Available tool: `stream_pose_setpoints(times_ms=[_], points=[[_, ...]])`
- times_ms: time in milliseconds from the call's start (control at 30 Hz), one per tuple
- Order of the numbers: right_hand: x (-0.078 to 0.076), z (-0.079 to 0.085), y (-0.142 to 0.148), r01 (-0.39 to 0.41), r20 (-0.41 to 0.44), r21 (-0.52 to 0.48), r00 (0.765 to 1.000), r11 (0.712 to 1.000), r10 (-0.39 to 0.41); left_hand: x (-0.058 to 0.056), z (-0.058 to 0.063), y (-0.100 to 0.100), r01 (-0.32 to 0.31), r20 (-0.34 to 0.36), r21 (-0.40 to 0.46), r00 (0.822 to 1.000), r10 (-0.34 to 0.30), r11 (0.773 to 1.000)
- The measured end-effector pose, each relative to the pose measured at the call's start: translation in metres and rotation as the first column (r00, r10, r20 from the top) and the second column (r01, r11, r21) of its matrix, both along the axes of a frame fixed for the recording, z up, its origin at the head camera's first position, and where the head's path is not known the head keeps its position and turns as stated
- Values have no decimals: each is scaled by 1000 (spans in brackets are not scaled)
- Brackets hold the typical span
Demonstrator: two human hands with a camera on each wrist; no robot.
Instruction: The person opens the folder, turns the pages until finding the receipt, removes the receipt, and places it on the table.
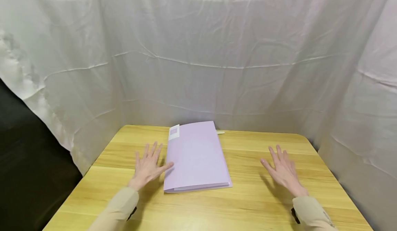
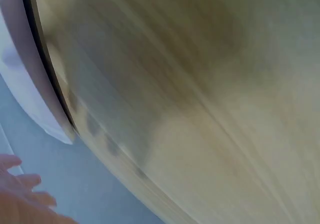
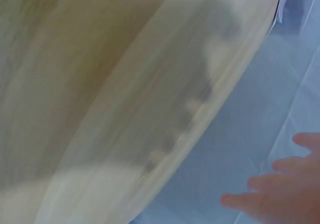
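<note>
A closed lilac folder (image 1: 196, 155) lies on the wooden table, with a white label (image 1: 174, 131) at its upper left corner. My left hand (image 1: 148, 167) is just left of it, fingers spread and straight; the thumb overlaps the folder's left edge in the head view, and whether it touches cannot be told. My right hand (image 1: 283, 171) hovers over the table well to the right of the folder, fingers spread, holding nothing. Each wrist view catches its hand's fingers at a lower corner, with the folder's edge (image 2: 30, 68) at upper left in the left one.
A small pale strip (image 1: 220, 132) sticks out from behind the folder's upper right edge. The wooden table (image 1: 248, 203) has rounded far corners. Grey-white curtains (image 1: 201, 51) hang behind it and at both sides, and a black surface (image 1: 28, 162) shows at the left.
</note>
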State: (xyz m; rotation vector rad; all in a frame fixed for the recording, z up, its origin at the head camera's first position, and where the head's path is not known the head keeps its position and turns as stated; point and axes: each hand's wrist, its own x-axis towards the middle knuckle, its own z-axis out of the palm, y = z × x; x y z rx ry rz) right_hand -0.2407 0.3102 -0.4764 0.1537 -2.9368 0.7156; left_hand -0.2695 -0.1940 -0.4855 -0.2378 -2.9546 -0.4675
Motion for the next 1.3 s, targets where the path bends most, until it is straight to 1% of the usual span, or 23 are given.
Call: stream_pose_setpoints(times_ms=[67, 133, 200, 267, 333, 400, 467, 533, 633, 767, 967, 1067, 1133, 1300], points=[[-1, 0, -1, -14, 15, -25, 1000, 1000, 15, 3, -2, 3, 57, 31, 13, 998, -57, 998], [-2, 1, -1, -26, 27, -46, 999, 999, 27, 6, -3, 7, 134, 77, 48, 988, -137, 990], [-2, 1, -1, -33, 33, -60, 999, 998, 35, 8, -4, 12, 218, 109, 87, 968, -226, 972], [-3, 0, -1, -44, 33, -67, 998, 997, 46, 10, -4, 17, 287, 142, 127, 942, -304, 949], [-3, -1, -1, -55, 30, -65, 998, 996, 57, 11, -3, 22, 337, 160, 153, 919, -359, 929], [-2, -2, -2, -67, 27, -66, 997, 996, 69, 12, -4, 26, 367, 179, 174, 901, -396, 914], [-1, -4, -2, -71, 30, -63, 997, 995, 73, 13, -4, 29, 384, 198, 186, 887, -418, 904], [-1, -6, -1, -72, 40, -70, 996, 995, 74, 15, -5, 32, 394, 209, 197, 878, -431, 898], [0, -8, 0, -72, 54, -81, 996, 994, 76, 16, -6, 35, 404, 205, 189, 875, -439, 895], [0, -9, 2, -86, 58, -101, 994, 991, 93, 16, -3, 38, 424, 191, 164, 872, -450, 891], [-3, -11, 6, -129, 75, -145, 987, 981, 141, 11, 4, 44, 435, 221, 134, 862, -455, 890], [-5, -12, 7, -154, 84, -186, 981, 970, 172, 9, 6, 47, 447, 227, 119, 857, -462, 887], [-6, -12, 8, -170, 91, -210, 977, 963, 192, 9, 6, 49, 462, 226, 113, 850, -475, 880], [-8, -12, 6, -210, 111, -247, 964, 946, 243, 11, 6, 59, 505, 235, 118, 822, -518, 855]])
